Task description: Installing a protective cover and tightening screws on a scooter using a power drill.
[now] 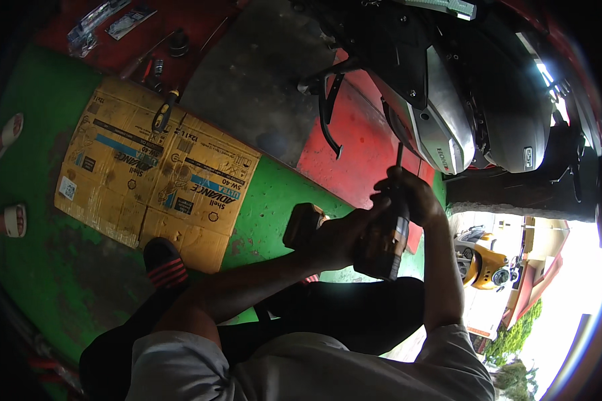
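Note:
I hold a dark cordless drill (385, 248) in front of me, its long bit (400, 155) pointing away toward the scooter (441, 144). My left hand (344, 234) is wrapped round the grip, and the battery (304, 226) sticks out to the left of it. Closed about the drill's front end near the bit is my right hand (416, 195). The drill's chuck is partly hidden by fingers. The silver and black body of the scooter lies just beyond the bit; whether the bit touches it I cannot tell.
Flattened cardboard (120, 194) lies on the green floor (261, 200) to the left, a yellow-black screwdriver (165, 111) on it. Sockets (178, 42) and other tools lie on the red floor beyond. The scooter's stand (329, 113) juts out. Another person's sandalled foot (15, 220) is at far left.

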A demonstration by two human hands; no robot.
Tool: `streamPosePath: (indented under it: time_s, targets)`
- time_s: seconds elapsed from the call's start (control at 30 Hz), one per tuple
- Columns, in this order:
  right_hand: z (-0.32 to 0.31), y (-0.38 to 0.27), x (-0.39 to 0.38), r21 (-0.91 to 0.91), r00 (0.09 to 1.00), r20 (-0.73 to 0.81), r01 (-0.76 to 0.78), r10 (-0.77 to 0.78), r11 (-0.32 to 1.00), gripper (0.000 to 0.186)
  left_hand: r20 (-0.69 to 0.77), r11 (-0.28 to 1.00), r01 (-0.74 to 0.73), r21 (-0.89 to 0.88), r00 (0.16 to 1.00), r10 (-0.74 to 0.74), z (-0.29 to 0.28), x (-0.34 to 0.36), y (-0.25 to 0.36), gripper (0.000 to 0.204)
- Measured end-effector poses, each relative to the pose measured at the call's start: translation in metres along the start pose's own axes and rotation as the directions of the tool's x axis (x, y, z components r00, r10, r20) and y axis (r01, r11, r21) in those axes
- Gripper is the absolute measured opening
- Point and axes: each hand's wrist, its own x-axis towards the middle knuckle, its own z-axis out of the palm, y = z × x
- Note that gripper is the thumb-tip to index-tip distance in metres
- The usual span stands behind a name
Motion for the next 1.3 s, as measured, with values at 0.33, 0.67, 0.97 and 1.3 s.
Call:
streamPosePath:
  time_s: [0.33, 0.67, 0.97, 1.3]
  targets:
    - [0.075, -0.014, 0.056, 0.244, 0.995, 0.014, 0.094, -0.100, 0.965, 0.034, 0.033, -0.396, -0.152, -0.906, 0.905, -0.424, 0.024, 0.003, -0.053, 0.096]
    - [0.079, -0.029, 0.060, 0.115, 0.983, -0.117, 0.156, -0.143, 0.981, 0.025, -0.022, -0.694, -0.063, -0.717, 0.997, -0.068, 0.022, 0.012, -0.065, 0.058]
    - [0.084, -0.028, 0.067, 0.140, 0.976, -0.140, 0.184, -0.164, 0.973, 0.030, -0.037, 0.809, 0.046, -0.586, 0.996, -0.083, 0.064, -0.025, -0.131, 0.052]
    - [0.079, -0.031, 0.078, 0.119, 0.974, -0.166, 0.177, -0.156, 0.977, 0.035, 0.054, 0.959, 0.247, 0.137, 0.965, -0.257, 0.011, 0.011, -0.094, 0.057]
